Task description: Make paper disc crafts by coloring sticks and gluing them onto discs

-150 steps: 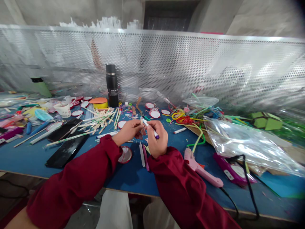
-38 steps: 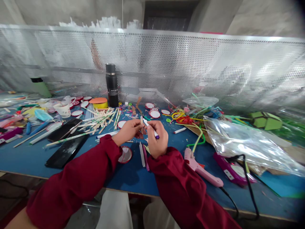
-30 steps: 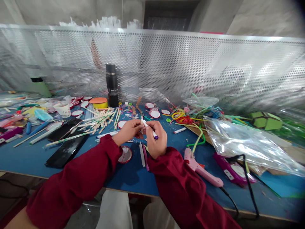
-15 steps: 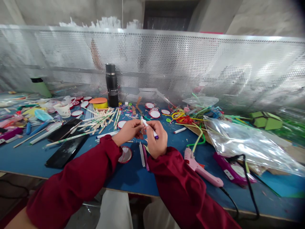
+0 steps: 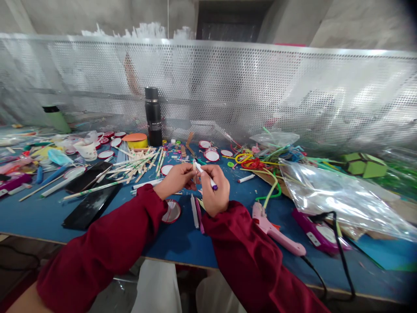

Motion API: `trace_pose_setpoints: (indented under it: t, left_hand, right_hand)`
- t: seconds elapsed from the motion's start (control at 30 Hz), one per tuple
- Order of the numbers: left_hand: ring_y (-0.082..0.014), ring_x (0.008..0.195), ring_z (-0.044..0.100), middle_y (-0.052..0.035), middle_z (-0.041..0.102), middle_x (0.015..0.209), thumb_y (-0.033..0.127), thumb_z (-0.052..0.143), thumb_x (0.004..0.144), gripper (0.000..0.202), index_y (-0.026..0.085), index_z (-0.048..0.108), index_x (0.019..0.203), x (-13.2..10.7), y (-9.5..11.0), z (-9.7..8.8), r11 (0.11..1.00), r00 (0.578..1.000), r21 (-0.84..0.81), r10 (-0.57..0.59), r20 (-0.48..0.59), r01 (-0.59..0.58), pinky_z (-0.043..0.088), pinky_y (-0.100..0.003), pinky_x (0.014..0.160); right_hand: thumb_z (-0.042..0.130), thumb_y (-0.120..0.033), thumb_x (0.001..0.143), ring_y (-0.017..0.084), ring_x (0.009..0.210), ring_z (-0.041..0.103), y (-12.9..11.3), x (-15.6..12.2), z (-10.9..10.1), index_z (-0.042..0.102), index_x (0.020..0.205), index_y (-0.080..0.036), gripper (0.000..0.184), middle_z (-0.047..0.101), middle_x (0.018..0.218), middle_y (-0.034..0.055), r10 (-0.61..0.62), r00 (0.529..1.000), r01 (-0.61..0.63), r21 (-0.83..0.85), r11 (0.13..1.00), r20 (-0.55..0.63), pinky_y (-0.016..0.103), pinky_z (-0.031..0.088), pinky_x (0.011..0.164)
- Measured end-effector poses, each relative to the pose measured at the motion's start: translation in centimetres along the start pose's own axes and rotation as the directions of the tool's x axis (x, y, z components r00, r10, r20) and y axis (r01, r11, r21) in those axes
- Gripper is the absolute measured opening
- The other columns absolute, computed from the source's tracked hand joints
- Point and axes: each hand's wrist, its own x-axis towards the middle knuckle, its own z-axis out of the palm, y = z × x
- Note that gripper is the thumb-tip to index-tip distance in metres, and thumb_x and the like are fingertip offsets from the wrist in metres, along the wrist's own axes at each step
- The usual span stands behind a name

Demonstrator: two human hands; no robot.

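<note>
My right hand (image 5: 217,191) is closed around a white marker pen (image 5: 206,175) with a purple end, held slantwise with its far tip near my left fingertips. My left hand (image 5: 176,179) is pinched close beside it; what lies between those fingers is too small to make out. Below the hands, a round red-rimmed disc (image 5: 172,211) rests on the blue table (image 5: 177,248). Next to it lie a white stick-like piece (image 5: 194,211) and a purple one (image 5: 200,217), partly beneath my right sleeve.
A pink glue gun (image 5: 276,234) with a black cord lies to the right, near a purple device (image 5: 321,232) and a clear plastic bag (image 5: 339,195). Leftward are wooden sticks (image 5: 140,163), a black phone (image 5: 91,206) and a black bottle (image 5: 153,117). Perforated metal (image 5: 228,87) stands behind.
</note>
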Motion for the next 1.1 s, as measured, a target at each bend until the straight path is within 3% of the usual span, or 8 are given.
trace_pose_setpoints:
  t: [1.1]
  left_hand:
    - [-0.0111,0.055,0.068,0.0018,0.067,0.068,0.047,0.069,0.089,0.031,0.016,0.062,0.087,0.11,-0.26,-0.04,1.0,1.0,0.012,0.02,0.01,-0.02,0.049,-0.018,0.049]
  right_hand:
    - [0.053,-0.03,0.097,0.021,0.087,0.069,-0.19,0.02,-0.03,0.065,0.099,-0.024,0.014,0.074,0.091,0.0034,-0.009,1.0,0.009,-0.009,1.0,0.007,0.033,0.051,0.074]
